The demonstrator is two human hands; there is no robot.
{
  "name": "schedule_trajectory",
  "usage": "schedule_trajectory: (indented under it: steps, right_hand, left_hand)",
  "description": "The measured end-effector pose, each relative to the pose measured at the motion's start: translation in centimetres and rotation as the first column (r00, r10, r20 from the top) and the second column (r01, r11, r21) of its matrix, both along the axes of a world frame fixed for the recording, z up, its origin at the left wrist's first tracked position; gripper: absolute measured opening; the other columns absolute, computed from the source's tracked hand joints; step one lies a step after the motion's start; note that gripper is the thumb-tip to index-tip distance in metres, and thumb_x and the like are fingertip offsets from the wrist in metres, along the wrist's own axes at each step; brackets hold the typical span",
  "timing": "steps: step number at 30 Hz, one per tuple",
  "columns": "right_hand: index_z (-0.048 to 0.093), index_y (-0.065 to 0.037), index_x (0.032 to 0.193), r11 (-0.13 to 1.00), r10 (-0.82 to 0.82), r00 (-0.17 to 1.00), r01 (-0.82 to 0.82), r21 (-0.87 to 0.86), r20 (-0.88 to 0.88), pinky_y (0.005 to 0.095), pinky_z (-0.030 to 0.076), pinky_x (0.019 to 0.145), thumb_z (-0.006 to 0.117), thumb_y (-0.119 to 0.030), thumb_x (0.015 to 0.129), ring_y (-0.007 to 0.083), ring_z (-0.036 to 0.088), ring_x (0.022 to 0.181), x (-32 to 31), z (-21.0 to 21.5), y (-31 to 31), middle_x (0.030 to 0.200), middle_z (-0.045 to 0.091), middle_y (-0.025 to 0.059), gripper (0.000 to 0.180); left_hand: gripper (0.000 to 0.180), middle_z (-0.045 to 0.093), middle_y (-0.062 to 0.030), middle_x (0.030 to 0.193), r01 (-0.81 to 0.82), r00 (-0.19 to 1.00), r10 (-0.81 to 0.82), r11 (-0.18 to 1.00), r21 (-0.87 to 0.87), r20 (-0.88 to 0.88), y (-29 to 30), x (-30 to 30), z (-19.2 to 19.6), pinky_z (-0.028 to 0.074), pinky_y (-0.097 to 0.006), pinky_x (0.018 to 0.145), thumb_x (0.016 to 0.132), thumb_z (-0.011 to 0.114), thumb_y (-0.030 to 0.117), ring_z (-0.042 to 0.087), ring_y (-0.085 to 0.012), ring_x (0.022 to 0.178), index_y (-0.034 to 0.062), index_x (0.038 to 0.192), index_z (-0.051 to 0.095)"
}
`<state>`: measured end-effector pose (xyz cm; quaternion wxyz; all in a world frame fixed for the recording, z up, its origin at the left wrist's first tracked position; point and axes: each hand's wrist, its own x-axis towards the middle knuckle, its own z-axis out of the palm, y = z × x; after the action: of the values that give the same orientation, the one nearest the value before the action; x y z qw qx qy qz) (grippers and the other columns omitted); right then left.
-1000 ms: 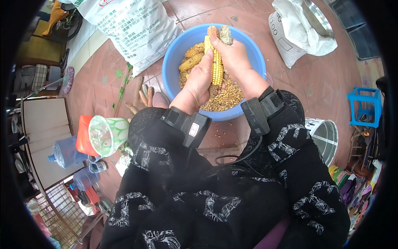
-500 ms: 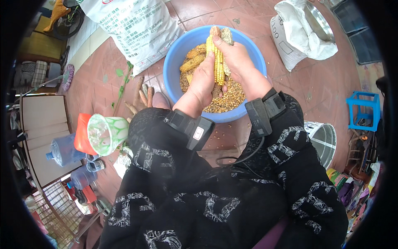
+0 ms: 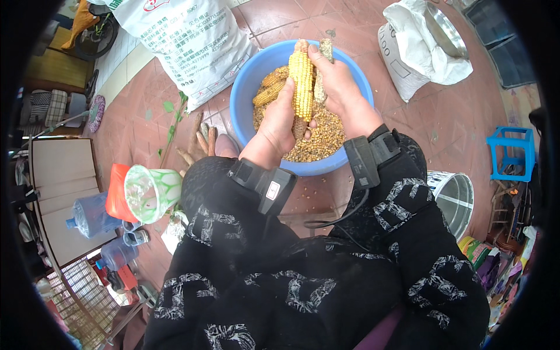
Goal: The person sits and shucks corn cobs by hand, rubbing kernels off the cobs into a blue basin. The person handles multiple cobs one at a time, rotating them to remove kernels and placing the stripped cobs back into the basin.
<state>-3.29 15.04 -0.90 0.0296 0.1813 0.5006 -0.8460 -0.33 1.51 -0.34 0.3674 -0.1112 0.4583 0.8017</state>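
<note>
Over a blue basin (image 3: 240, 111), my left hand (image 3: 274, 125) is closed round a yellow ear of corn (image 3: 301, 84), its thumb along the left side. My right hand (image 3: 343, 87) grips a mostly stripped corncob (image 3: 325, 51), which stands upright beside the ear. The right thumb reaches toward the top of the ear; whether it presses on the kernels I cannot tell. Loose kernels (image 3: 321, 143) cover the basin's bottom, and several ears of corn (image 3: 269, 92) lie at its left side. Fingertips and a brown cob end partly show below the ear.
A large white printed sack (image 3: 192, 52) stands left of the basin, an open white sack (image 3: 408, 58) to the right. Bare cobs (image 3: 204, 137) lie on the tiles by my left foot. Nearby are a green-white bin (image 3: 153, 192), a wire-mesh bin (image 3: 455, 198) and a blue stool (image 3: 511, 153).
The ear has turned in my left hand and shows a broader face of kernels. The cob in my right hand now stands apart from it, and the right thumb has risen slightly.
</note>
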Motion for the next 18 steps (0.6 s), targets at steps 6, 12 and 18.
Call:
schedule_trajectory:
  steps: [6, 12, 18]
  right_hand:
    - [0.065, 0.005, 0.103, 0.984, -0.056, 0.995, 0.041, 0.171, 0.085, 0.0348, 0.05, 0.07, 0.067, -0.035, 0.09, 0.0208, 0.063, 0.078, -0.1, -0.4, -0.7, 0.095, 0.068, 0.0129, 0.042]
    - [0.064, 0.005, 0.105, 0.863, -0.039, 0.999, 0.025, 0.505, 0.016, 0.0346, 0.05, 0.071, 0.069, -0.034, 0.089, 0.0203, 0.063, 0.081, 0.3, -0.8, -0.8, 0.097, 0.067, 0.0116, 0.042]
    - [0.062, 0.0, 0.109, 0.996, 0.01, 0.999, -0.015, 0.093, 0.054, 0.0328, 0.052, 0.072, 0.064, -0.039, 0.093, 0.0184, 0.064, 0.083, 0.0, -0.4, 0.1, 0.095, 0.066, 0.0089, 0.042]
  left_hand:
    - [0.049, 0.058, -0.0054, 0.076, 0.022, 0.994, -0.055, 0.945, -0.325, -0.092, 1.1, 0.9, 0.0, 0.037, -0.026, 0.037, 0.1, 0.037, 0.053, 0.051, -0.0155, 0.05, 0.01, 0.115, 0.053]
    - [0.048, 0.057, -0.0064, 0.075, 0.039, 0.996, -0.058, 0.966, -0.254, -0.067, 0.8, 1.1, -0.1, 0.036, -0.027, 0.035, 0.101, 0.036, 0.052, 0.051, -0.0154, 0.049, 0.0097, 0.115, 0.053]
    - [0.05, 0.06, -0.0062, 0.077, 0.031, 0.999, -0.038, 0.986, -0.165, -0.036, 0.0, 0.6, 0.2, 0.039, -0.029, 0.035, 0.099, 0.039, 0.053, 0.053, -0.0165, 0.048, 0.0073, 0.115, 0.053]
